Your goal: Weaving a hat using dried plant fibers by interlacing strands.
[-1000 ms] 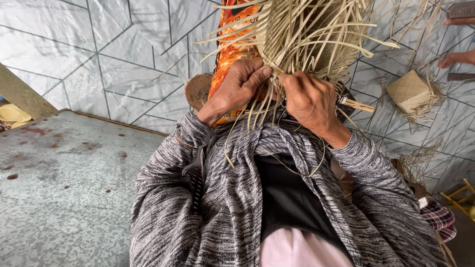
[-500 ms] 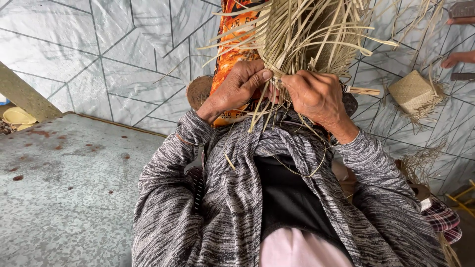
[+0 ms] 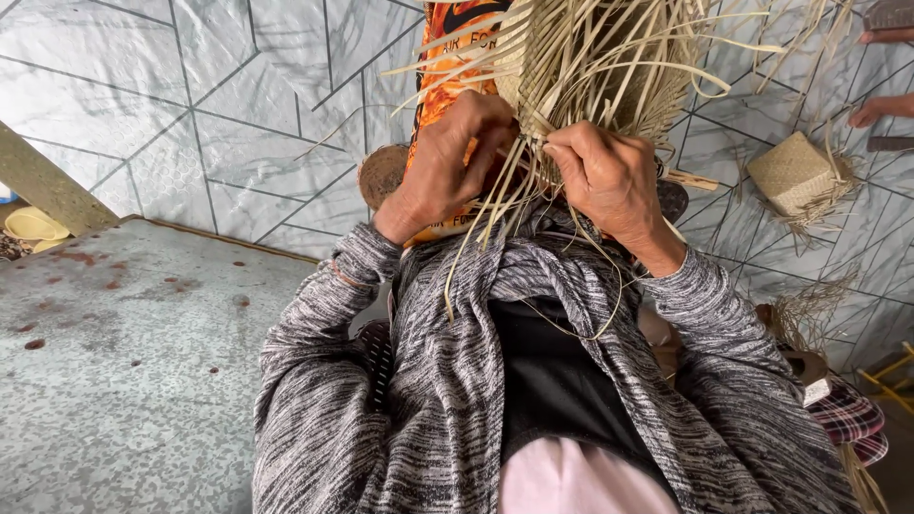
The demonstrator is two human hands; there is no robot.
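Mid-weave on the half-woven straw piece (image 3: 609,67): left hand (image 3: 452,157) and right hand (image 3: 605,171) pinched on loose strips (image 3: 495,205), likely needing a snug tuck.

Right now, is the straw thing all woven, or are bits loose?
Partly woven: the straw piece has loose strips sticking out, pinched by both hands.

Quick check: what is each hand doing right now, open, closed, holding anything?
Left hand: closed, pinching pale straw strips of the woven piece.
Right hand: closed, gripping strips at the weave's edge.
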